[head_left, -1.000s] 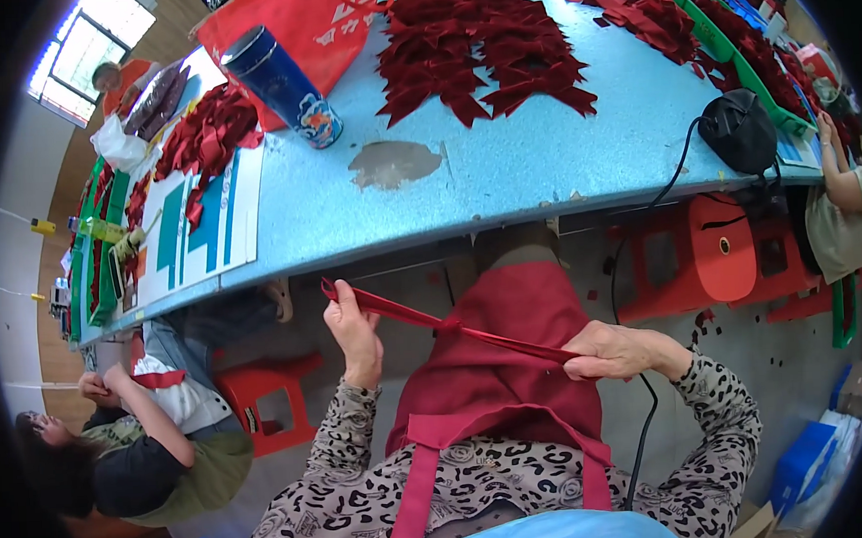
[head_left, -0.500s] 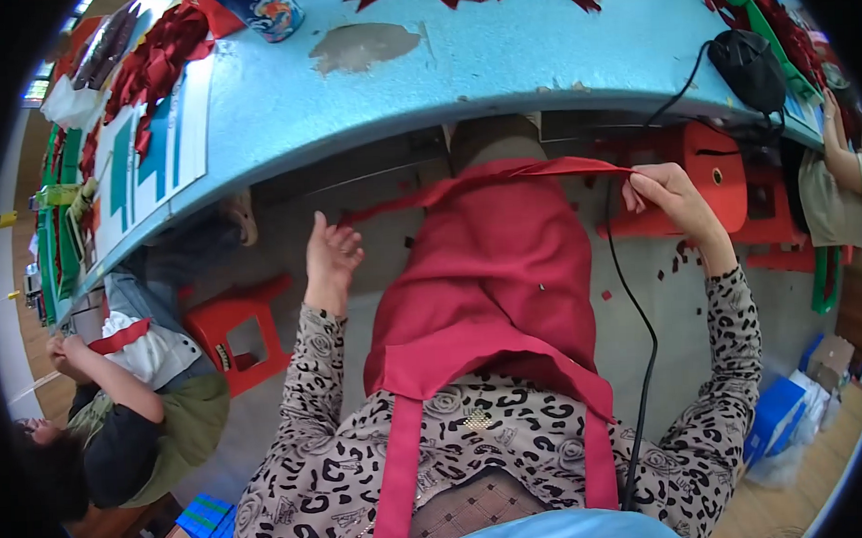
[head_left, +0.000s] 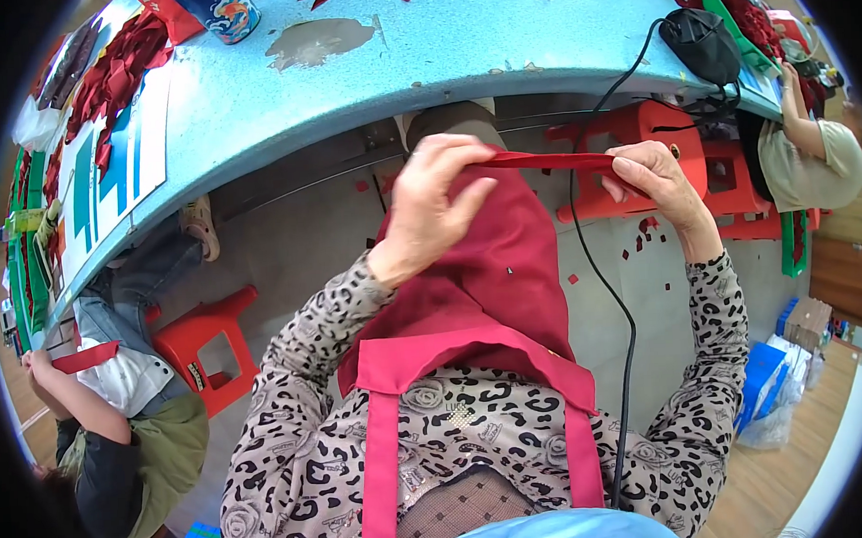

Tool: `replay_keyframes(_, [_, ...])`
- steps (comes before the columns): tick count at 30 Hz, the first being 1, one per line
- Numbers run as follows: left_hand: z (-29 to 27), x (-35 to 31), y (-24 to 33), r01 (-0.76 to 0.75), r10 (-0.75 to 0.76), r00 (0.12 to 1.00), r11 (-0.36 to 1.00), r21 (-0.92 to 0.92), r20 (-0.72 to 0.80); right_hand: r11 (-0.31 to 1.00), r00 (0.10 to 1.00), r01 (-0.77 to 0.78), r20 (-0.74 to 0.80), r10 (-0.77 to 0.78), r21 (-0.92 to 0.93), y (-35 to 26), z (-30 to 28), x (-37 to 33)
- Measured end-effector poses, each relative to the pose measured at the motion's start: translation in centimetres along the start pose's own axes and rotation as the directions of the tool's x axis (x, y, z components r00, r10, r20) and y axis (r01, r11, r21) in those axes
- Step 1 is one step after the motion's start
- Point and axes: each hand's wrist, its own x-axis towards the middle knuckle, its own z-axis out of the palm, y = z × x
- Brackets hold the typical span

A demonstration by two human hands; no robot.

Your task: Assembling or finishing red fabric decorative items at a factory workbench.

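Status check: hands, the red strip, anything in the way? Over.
Left hand and right hand both pinch the red strip, stretched level between them. Strip sits below the blue table edge, above the apron lap. Black cable hangs just behind the strip.

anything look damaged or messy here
Yes: the blue table has a worn patch where its paint has flaked off, and small red scraps litter the floor beside the red stool.

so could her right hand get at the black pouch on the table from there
Probably yes: the black pouch sits near the table edge just above the right hand, with nothing between them. But that hand's fingers are pinching the red strip, so it would have to let go.
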Motion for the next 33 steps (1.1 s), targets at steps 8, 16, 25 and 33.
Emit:
replay_keyframes(8, [2.4, 1.6, 0.9, 0.311, -0.105, 0.867, 0.878, -0.363, 0.487, 0.907, 0.999, -0.013, 0.052, -0.01, 0.421, 0.7, -0.3, -0.4])
replay_keyframes(16, [-0.2, 2.7, 1.7, 0.751, -0.418, 0.657, 0.295, -0.59, 0.627, 0.575, 0.987, 0.009, -0.099, 0.125, 0.818, 3.6, 2.3, 1.2])
replay_keyframes(25, [-0.3, 2.7, 2.1, 0.713, -0.404, 0.694, 0.265, -0.65, 0.596, 0.707, 0.999, -0.047, 0.025, 0.042, 0.705, 1.8, 7.4, 3.4])
replay_keyframes(33, [-1.8, 1.6, 0.8, 0.72, -0.436, 0.694, 0.382, -0.58, 0.574, 0.624, 0.958, 0.18, -0.279, 0.063, 0.76, 1.2, 10.4, 5.3])
